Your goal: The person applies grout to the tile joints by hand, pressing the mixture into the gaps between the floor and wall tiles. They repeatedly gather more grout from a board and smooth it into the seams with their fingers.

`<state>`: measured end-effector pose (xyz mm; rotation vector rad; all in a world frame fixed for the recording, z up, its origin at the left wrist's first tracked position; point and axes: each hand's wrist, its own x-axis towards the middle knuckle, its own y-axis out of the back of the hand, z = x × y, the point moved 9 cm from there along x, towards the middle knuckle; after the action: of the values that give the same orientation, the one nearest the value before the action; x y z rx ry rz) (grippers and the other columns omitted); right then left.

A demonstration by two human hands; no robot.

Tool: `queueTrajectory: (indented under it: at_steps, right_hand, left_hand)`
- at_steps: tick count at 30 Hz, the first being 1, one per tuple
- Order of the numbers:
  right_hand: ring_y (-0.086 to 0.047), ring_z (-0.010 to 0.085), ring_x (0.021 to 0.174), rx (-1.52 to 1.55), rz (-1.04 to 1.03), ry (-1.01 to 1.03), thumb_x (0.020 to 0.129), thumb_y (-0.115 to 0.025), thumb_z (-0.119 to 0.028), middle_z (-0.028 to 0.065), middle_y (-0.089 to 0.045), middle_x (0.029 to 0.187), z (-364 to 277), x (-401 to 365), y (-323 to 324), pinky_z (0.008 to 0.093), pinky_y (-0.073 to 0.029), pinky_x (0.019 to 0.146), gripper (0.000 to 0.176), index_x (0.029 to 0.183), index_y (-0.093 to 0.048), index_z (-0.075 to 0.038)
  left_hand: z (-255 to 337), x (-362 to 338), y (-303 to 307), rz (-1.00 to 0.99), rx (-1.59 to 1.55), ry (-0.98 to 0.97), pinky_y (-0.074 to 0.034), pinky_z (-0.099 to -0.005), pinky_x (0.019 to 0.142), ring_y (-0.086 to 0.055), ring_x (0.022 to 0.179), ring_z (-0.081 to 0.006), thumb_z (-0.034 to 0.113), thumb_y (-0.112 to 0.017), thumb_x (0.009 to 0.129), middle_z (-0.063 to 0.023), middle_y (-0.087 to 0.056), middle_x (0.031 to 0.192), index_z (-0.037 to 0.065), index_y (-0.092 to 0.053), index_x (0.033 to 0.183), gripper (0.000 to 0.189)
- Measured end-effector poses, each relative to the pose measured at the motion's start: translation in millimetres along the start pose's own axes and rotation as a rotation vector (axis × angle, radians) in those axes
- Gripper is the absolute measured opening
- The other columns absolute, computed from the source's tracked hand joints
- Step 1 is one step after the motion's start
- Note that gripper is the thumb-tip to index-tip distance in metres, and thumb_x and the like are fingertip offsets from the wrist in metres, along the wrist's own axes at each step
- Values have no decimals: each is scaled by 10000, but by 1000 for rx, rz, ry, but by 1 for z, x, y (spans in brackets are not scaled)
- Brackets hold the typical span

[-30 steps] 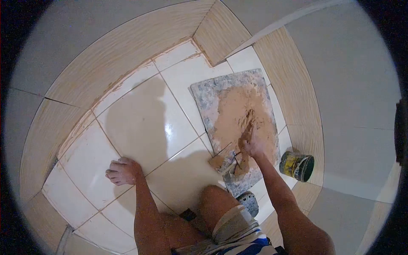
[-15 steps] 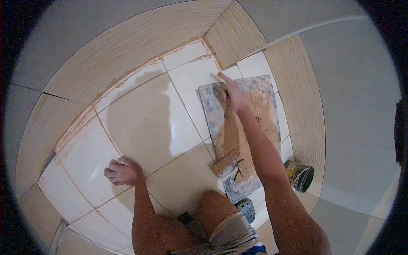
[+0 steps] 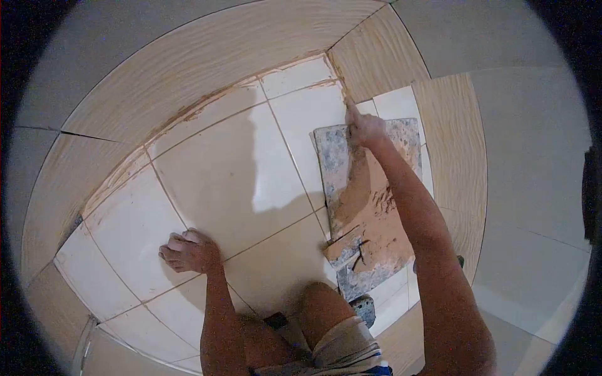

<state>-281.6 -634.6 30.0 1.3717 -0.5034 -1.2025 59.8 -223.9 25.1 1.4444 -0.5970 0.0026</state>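
Note:
My left hand (image 3: 190, 252) rests on the white floor tiles (image 3: 125, 232), its fingers curled in. Nothing shows in it. My right hand (image 3: 367, 128) is above the far edge of a stained grey board (image 3: 332, 141), index finger stretched to the corner joint between floor and wall tile, other fingers bent. I see nothing held in it. Brown grout (image 3: 392, 225) is spread over the board, with darker lumps near its middle. A small grout-smeared flat piece (image 3: 343, 247) lies at the board's lower left edge.
Wood-patterned wall tiles (image 3: 207, 53) border the floor, with brown grout smeared along the back joint. A dark perforated object (image 3: 362, 311) stands below the board. A can (image 3: 461, 261) is mostly hidden behind my right arm.
My right hand has moved up and right, from over the board to the corner joint. The view has shifted slightly. My left hand stays on the same tile, and my right arm now covers the can.

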Motion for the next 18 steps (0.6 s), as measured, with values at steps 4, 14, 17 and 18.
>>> queueTrajectory:
  at_steps: [4,14,17,18]
  right_hand:
    - [-657,350,821,-97,-174,-29,825,-565,-323,172,-669,872,3,-13,2,475,-512,731,693,1422,-248,-176]
    - [-657,299,674,-362,164,84,824,-544,-244,88,-664,719,-35,34,7,449,-445,515,443,1212,-471,-40]
    - [-638,224,608,-663,72,50,814,-564,-198,7,-657,688,-5,102,-48,385,-375,431,366,1154,-513,-74]
    - [-620,183,575,-740,45,-10,808,-576,-171,-33,-646,668,10,116,-57,351,-339,409,319,1117,-539,-99]
  left_hand:
    - [-6,1,-7,-112,-26,63,-380,-551,829,-440,1132,-390,267,-537,827,-186,-468,1168,94,-532,1016,256]
    - [-12,-5,-20,-180,-114,88,-296,-589,954,-317,1253,-430,275,-487,866,-244,-391,1270,48,-549,1072,313]
    - [-13,-5,-17,-143,-148,68,-301,-587,953,-326,1245,-437,267,-487,871,-250,-388,1272,46,-539,1080,309]
    - [-12,-3,-14,-151,-140,79,-301,-587,953,-326,1245,-437,267,-487,871,-250,-388,1272,46,-539,1080,309]
